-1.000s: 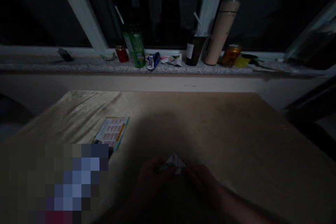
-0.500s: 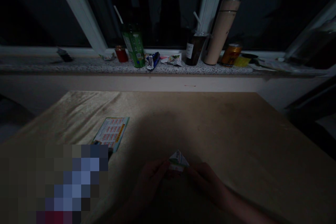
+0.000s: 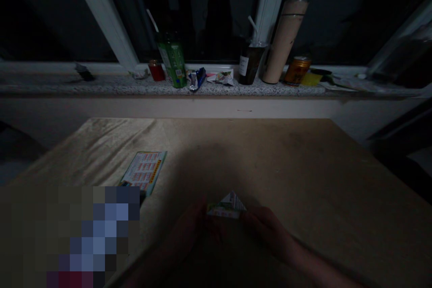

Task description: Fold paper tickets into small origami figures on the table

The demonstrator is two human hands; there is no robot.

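Note:
A small piece of folded paper [image 3: 227, 208], printed in white, green and red with a peaked triangular top, is held above the table low in the middle of the view. My right hand [image 3: 266, 224] pinches its right corner between thumb and fingers. At the left corner is my left hand [image 3: 194, 225], its fingers bent around and partly beneath the paper edge. Dim light and shadow blur the fingertips of both hands.
On the cloth-covered table [image 3: 303, 166] lies a printed card or booklet [image 3: 145, 168], left of my hands. A pixelated patch hides the lower left corner. Along the windowsill [image 3: 118, 84] stand a green drink container [image 3: 175, 65], dark cup [image 3: 249, 65], tall flask [image 3: 285, 42] and orange can [image 3: 297, 71].
My left hand has shifted left and slightly down along the paper, so more of its left side shows. The right hand has barely moved.

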